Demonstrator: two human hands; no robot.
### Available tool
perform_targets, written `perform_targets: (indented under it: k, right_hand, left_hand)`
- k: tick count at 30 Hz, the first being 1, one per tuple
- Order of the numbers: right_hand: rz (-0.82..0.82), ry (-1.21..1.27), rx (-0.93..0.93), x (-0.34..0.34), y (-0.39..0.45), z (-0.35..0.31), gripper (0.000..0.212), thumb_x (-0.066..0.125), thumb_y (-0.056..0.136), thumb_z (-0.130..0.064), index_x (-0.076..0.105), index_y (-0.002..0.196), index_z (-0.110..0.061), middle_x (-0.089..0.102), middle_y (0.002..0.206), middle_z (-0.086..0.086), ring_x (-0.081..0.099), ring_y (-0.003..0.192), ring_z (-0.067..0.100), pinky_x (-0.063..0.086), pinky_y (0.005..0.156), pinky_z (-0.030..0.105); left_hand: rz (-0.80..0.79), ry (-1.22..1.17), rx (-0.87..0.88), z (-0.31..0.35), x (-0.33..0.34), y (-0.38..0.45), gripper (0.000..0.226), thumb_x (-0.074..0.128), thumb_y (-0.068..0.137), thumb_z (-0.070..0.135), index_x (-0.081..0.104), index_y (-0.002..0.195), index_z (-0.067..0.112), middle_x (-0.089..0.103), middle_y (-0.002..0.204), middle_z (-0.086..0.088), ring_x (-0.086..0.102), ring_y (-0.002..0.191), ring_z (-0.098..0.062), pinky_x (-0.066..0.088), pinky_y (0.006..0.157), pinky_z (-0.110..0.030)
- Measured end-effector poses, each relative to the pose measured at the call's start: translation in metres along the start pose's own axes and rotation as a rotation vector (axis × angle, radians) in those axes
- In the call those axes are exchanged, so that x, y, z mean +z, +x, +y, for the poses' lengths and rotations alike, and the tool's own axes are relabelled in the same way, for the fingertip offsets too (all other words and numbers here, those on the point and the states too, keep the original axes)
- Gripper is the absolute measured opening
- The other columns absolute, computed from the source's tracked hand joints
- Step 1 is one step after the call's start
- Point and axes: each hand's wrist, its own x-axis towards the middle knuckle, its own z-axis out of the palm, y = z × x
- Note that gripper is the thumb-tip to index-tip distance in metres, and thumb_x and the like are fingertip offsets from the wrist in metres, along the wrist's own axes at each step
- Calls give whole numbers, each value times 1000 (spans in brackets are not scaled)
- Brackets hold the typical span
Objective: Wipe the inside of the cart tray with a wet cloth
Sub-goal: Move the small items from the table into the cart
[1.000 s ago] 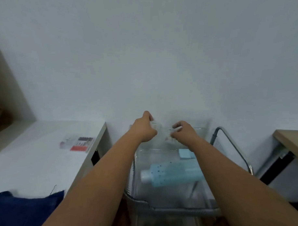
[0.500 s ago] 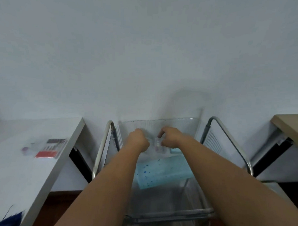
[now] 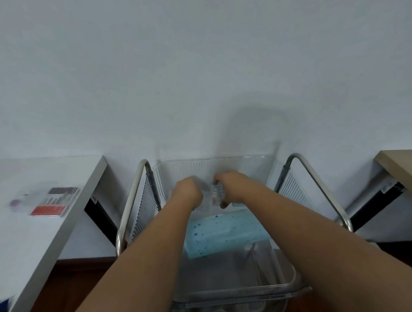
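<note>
Two hands deep in a clear tray [image 3: 223,163] on a metal cart [image 3: 128,211], against a pale wall. Left hand [image 3: 187,195] curled into a loose fist, its fingers hidden behind the knuckles; grip impossible to tell. Right hand [image 3: 232,187] closed around a small clear item [image 3: 216,194], blurred, pinched between thumb and fingers [image 3: 219,178]. No wet cloth clearly made out; held item too blurred to identify. Just below both hands, nearer the camera, a pale blue speckled pack [image 3: 221,233] lying on the tray floor. Well left of the left hand, a white bench [image 3: 46,232] bearing a flat red-and-black packet [image 3: 51,201]. Far right of the right fingers, a wooden bench [image 3: 403,162] corner.
</note>
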Motion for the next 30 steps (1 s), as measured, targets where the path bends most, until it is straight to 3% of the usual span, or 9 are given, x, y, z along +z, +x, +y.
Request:
perform_targets:
  k: [2, 5, 9, 14, 30]
  right_hand:
    - [-2, -169, -19, -2, -1, -3, 73, 87, 63, -36, 52, 126, -22, 59, 116, 5, 58, 100, 25, 47, 74, 34]
    - [-15, -330, -37, -4, -1, -8, 66, 83, 65, -48, 58, 120, -20, 64, 111, 2, 60, 99, 23, 47, 77, 34]
    - [-53, -288, -7, -6, -1, -10, 62, 82, 67, -47, 63, 118, -18, 68, 108, 1, 64, 94, 21, 51, 76, 33]
    - [-45, -157, 24, -6, -7, -2, 73, 84, 66, -43, 57, 129, -18, 64, 120, 3, 61, 104, 23, 48, 80, 32]
    - [12, -71, 92, 3, -13, 22, 82, 85, 63, -42, 52, 136, -22, 58, 129, 5, 58, 110, 25, 50, 88, 37]
  left_hand:
    - [0, 36, -8, 0, -1, -1, 25, 70, 84, 9, 62, 108, 3, 63, 112, -10, 55, 78, -20, 40, 51, -22]
    - [-33, -23, -11, 1, -3, -3, 39, 77, 81, 19, 62, 114, 3, 65, 110, -10, 64, 93, -21, 49, 64, -25]
    - [-134, -126, 10, 3, -3, -4, 64, 86, 74, 21, 53, 127, 6, 65, 115, -11, 70, 92, -23, 57, 86, -33]
    - [-116, -60, 60, 8, 3, -5, 73, 87, 71, 17, 50, 134, 7, 54, 130, -14, 59, 115, -28, 50, 99, -37]
    - [-17, -97, 135, 17, 14, -5, 65, 87, 71, 13, 56, 127, 9, 57, 125, -12, 58, 114, -27, 52, 94, -34]
